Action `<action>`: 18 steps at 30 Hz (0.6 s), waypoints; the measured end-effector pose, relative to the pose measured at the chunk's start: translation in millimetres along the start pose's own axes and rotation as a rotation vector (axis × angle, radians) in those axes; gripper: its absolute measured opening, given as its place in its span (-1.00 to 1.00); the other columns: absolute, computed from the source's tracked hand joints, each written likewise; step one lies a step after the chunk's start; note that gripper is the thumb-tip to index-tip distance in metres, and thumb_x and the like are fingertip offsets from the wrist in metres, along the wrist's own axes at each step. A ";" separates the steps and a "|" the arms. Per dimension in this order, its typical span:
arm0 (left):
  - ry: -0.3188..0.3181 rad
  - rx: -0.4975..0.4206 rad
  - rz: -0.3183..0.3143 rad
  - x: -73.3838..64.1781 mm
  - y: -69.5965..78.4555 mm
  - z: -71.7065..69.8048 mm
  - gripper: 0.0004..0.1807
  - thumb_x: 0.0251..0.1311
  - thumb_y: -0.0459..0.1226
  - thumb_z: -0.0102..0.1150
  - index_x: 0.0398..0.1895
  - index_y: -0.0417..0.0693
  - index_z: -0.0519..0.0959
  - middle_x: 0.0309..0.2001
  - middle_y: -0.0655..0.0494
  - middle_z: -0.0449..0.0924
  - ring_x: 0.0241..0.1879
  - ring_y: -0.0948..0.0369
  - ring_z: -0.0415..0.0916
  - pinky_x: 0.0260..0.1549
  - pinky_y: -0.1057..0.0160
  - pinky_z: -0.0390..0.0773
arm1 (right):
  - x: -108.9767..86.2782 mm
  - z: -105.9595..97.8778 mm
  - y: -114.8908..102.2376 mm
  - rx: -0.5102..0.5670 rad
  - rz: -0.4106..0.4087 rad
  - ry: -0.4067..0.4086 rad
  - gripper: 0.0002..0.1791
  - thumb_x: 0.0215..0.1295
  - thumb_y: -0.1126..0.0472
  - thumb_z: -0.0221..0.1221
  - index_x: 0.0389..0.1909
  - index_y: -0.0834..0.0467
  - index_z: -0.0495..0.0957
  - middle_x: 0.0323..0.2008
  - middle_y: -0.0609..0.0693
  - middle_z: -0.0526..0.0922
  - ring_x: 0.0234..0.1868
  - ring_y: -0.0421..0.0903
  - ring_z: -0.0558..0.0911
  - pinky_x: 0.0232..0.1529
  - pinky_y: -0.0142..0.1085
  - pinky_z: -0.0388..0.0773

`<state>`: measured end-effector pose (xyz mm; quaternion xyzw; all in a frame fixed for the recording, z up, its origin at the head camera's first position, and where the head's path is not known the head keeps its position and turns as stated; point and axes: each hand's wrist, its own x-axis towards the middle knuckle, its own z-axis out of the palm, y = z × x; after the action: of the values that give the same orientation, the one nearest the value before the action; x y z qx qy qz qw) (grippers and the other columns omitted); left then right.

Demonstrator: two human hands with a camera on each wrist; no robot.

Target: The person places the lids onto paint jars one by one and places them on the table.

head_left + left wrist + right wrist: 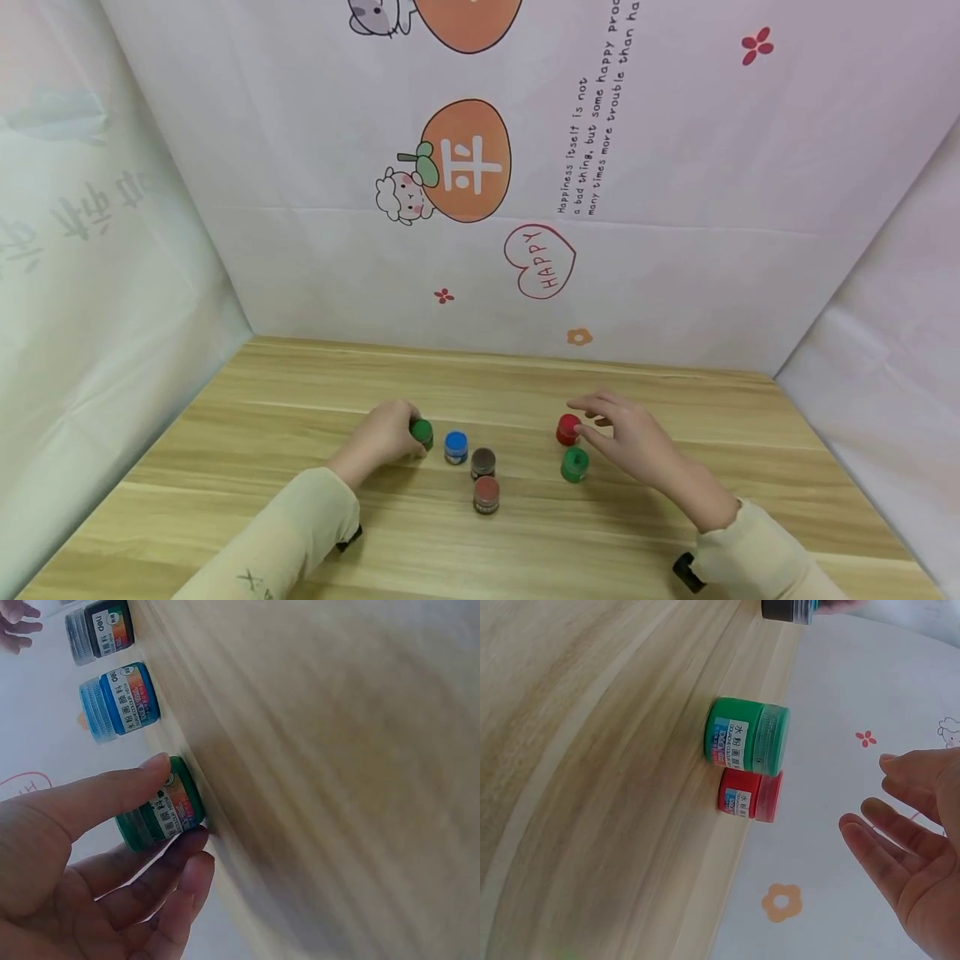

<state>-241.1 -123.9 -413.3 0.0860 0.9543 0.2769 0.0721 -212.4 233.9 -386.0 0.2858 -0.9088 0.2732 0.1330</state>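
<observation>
My left hand (387,433) holds a dark green paint jar (161,814) between thumb and fingers, close to the table surface. To the right of it stands a blue paint jar (456,447), with a dark brown-black jar (483,463) and a reddish-brown jar (487,495) further along. My right hand (628,437) hovers by a red paint jar (567,429), its fingers loosely bent and nothing between them. In the right wrist view, a gap shows between those fingers and the jars. A lighter green jar (746,736) stands right by the red one.
All the jars stand upright on a wood-grain table (600,550). A white printed sheet (675,275) rises along its back edge, and white sheets (892,358) hang at both sides.
</observation>
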 end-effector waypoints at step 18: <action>0.177 0.457 0.117 1.3 -16.0 -32.3 0.12 0.28 0.36 0.10 0.69 0.11 -0.19 0.63 -0.17 -0.44 0.55 -0.27 -0.57 0.18 -0.57 -0.60 | -4.4 -17.4 52.0 -0.268 0.215 -0.173 -0.02 0.45 -0.27 0.15 0.62 0.23 0.04 0.60 0.33 -0.15 0.54 0.46 -0.24 0.41 0.39 -0.31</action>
<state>-250.3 -153.6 -395.0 0.1304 0.9882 0.0643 -0.0490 -238.1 281.6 -395.4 0.1892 -0.9705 0.1365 0.0612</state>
